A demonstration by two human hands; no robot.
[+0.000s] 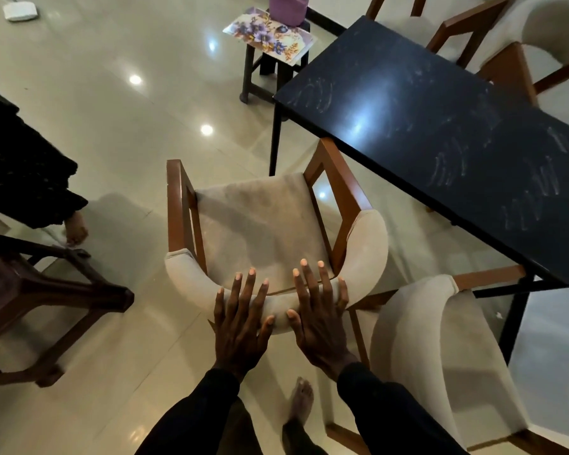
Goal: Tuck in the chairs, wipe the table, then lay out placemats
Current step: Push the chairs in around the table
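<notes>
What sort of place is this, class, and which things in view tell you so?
Probably a home dining area: a dark rectangular table with cushioned wooden armchairs on both long sides, floral placemats on a stool nearby, and a glossy tiled floor.

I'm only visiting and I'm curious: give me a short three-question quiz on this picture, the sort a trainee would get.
1. True or false: the left hand and the right hand both rest on the back of the chair.
2. Short answer: is that chair's seat under the table yet?
3. Pick one: the floral mats lie on A) the table, B) the stool, C) the floor.

Key: 1 true; 2 no; 3 B.
</notes>
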